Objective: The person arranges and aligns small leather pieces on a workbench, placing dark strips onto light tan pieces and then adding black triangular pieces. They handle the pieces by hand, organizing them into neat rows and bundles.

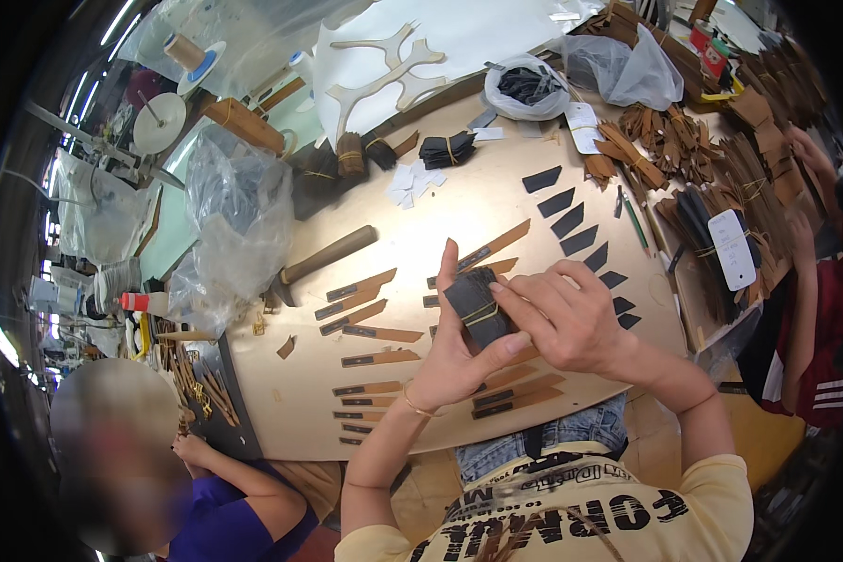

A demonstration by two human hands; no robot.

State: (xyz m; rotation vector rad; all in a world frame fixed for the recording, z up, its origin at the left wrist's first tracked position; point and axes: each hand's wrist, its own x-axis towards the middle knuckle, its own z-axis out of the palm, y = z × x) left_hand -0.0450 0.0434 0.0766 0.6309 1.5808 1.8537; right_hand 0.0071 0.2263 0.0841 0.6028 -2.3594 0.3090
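Observation:
A small stack of black leather pieces (476, 302), bound with a thin yellow rubber band, is held up over the table in front of me. My left hand (448, 361) is closed round it from below and the left, thumb along its near side and a finger pointing up. From the right, my right hand (571, 323) pinches the stack's edge beside the band. Beneath and around my hands lie brown leather strips (504, 245) with black ends, some partly hidden. More such strips (365, 386) form a column to the left, and loose black pieces (569, 220) make a curved row to the right.
A hammer (332, 255) lies left of centre. Banded black pieces (447, 148), white paper bits (412, 183) and a plastic bag (526, 89) sit farther back. Brown leather bundles (660, 140) crowd the right. Co-workers' hands (192, 450) show at left and a forearm (800, 323) at right.

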